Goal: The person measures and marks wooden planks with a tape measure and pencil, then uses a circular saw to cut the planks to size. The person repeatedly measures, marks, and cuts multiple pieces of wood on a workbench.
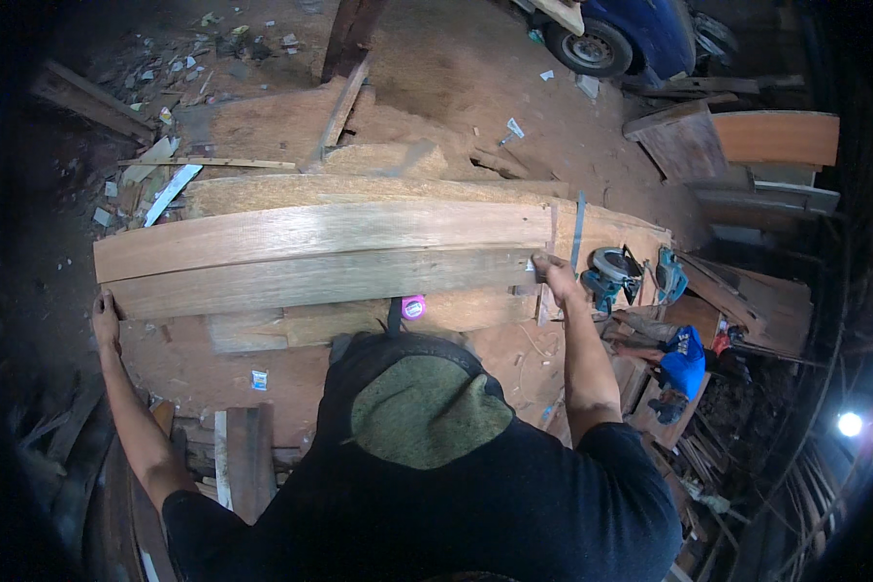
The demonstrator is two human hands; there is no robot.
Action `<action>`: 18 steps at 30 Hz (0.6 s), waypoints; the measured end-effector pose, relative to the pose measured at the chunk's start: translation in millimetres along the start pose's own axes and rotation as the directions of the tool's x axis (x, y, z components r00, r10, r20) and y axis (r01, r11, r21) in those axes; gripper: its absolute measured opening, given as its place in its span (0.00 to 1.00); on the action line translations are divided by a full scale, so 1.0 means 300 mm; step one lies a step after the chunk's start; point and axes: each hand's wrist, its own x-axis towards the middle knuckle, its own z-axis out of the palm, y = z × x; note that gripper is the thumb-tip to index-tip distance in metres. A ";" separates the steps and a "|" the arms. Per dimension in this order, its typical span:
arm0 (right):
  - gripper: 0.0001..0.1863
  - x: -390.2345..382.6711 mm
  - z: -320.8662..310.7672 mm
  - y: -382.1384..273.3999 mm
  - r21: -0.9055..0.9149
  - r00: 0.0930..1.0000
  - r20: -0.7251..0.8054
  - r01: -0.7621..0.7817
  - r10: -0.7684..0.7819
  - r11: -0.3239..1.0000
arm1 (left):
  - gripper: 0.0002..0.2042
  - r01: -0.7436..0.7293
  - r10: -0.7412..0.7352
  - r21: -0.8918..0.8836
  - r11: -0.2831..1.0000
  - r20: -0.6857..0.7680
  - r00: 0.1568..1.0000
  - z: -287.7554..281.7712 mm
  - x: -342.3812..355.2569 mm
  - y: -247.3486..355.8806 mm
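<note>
A long wooden plank [320, 283] lies across in front of me, its near edge toward my body. My left hand [106, 320] is closed on its left end. At the other end, my right hand [555, 277] grips the right end with thumb and fingers, close to a small white mark. Against its far edge lies a second, lighter plank [330, 233], roughly parallel. Both rest over a broad wooden work surface [592, 228]. A pink round object, apparently a tape measure [413, 307], sits by the near edge, next to a dark strap.
A circular saw [606, 276] and another teal power tool [670, 275] stand to the right. Beyond them a person in a blue shirt [684, 364] bends low. Stacked boards [247, 456] lie at lower left. A blue vehicle [640, 34] is at the far right.
</note>
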 end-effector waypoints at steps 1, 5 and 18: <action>0.13 0.011 -0.010 -0.041 -0.016 1.000 -0.008 -0.003 0.003 1.000 | 0.27 -0.027 0.024 -0.063 0.998 -0.049 0.999 -0.041 0.022 -0.014; 0.30 0.148 -0.084 -0.030 0.097 0.952 -0.274 0.171 -0.138 0.981 | 0.29 -0.172 0.140 -0.229 0.958 -0.150 0.979 -0.027 0.174 0.061; 0.32 0.160 -0.023 -0.070 -0.256 0.945 -0.159 0.239 -0.285 0.937 | 0.32 -0.246 0.251 0.068 0.967 -0.084 0.964 0.083 0.178 0.278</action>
